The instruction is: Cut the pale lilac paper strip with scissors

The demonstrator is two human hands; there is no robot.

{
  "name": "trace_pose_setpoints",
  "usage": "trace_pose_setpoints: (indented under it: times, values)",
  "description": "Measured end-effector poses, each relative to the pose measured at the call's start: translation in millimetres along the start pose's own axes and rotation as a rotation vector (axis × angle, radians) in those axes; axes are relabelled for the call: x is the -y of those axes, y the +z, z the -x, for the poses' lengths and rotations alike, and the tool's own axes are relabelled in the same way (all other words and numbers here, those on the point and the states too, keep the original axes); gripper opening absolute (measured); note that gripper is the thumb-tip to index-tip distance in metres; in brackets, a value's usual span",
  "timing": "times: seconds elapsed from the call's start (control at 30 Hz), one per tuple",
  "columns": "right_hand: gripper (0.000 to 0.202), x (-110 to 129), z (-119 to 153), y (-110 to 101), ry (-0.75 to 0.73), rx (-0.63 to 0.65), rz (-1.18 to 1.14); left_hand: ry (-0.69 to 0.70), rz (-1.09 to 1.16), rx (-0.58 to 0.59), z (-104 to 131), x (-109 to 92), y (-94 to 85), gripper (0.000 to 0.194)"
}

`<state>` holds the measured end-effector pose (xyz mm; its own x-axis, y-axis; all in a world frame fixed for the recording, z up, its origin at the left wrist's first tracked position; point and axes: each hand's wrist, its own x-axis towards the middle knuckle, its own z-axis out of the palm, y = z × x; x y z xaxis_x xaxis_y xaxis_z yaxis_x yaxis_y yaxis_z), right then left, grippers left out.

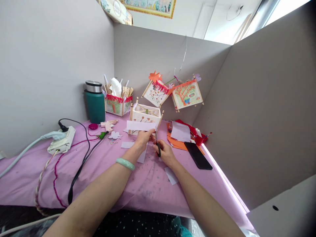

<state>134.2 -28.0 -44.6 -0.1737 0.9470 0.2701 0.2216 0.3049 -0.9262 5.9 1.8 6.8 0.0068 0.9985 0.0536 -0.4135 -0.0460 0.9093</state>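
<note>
The fingers of your left hand (143,139) were pinched shut on the long pale paper strip (140,125), near its right end. The fingers of your right hand (165,150) were curled shut around the black handles of the scissors (158,151). The blades pointed up and away from you, right by that same end of the strip. You could not tell how wide the blades were open. A green bangle (125,163) was on your left wrist.

Just behind the strip stood a little stick-and-paper box (145,115) with red flowers on it. More pale paper lay on the pink cloth (98,174) under your left hand, and a small pale piece (171,175) lay by your right arm. To the right were orange paper (181,144) and a black phone (198,155). To the left were a pink glue gun (108,125), a white flower shape (115,135) and a green bottle (95,104). Two painted paper boxes (188,94) hung at the back.
</note>
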Motion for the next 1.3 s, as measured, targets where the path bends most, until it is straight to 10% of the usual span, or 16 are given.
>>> trace_pose_setpoints:
  times: [1.3]
  values:
    - [0.035, -11.0, -5.4, -1.8, -0.010, -0.032, -0.010, 0.013, 0.016, -0.037, -1.2, 2.8, -0.4, 0.018]
